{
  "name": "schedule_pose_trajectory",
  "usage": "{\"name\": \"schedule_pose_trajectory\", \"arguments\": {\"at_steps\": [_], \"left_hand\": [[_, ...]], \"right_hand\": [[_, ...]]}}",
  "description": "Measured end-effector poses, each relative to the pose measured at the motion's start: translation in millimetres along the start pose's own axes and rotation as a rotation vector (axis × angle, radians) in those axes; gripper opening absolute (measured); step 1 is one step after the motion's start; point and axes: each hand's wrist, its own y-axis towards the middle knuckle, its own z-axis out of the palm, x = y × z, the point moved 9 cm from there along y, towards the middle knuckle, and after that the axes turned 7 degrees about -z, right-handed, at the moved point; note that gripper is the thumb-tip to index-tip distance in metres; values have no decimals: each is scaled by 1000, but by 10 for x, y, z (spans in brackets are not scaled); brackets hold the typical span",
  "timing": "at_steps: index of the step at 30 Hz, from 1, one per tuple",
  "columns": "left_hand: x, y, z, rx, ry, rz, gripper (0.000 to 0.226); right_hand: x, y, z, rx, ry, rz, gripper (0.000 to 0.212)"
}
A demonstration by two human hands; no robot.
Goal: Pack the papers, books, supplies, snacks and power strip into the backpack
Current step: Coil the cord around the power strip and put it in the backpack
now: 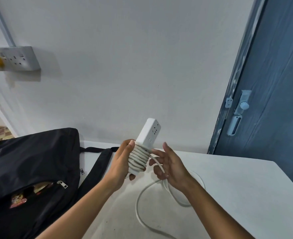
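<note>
Upright, white plastic power strip (148,131) gripped by left hand (123,163), grey cord (138,160) coiled round it, right hand (171,167) pinching the cord's loose run, black fabric backpack (30,163) beside on white table (245,187).

A white power strip (148,131) is held upright by the left hand (123,161), its cord (138,160) coiled around the lower part. The loose cord is pinched by the right hand (169,164) and trails over the white table (237,183). A black backpack (30,169), partly unzipped, lies at the table's left edge.

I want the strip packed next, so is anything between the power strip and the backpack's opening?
Nothing solid does. The power strip is held above the table, right of the backpack. But its cord still trails unwound, and the zipper opening looks narrow.
</note>
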Motion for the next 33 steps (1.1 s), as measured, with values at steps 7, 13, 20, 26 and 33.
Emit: {"name": "schedule_pose_trajectory", "arguments": {"at_steps": [7,13,20,26,33], "left_hand": [[-9,7,12,-21,21,37,44],[-43,-30,16,59,-45,50,35],[-85,-88,9,176,-74,35,52],[11,-79,-23,193,-105,-20,62],[36,-12,-71,158,-96,-13,45]], "right_hand": [[47,-111,163,-53,-310,-138,31],[174,-194,168,-163,-297,-235,29],[314,-294,78,-185,-296,-195,48],[352,-330,-88,-259,-401,-230,16],[385,-407,134,-241,-538,-292,41]]}}
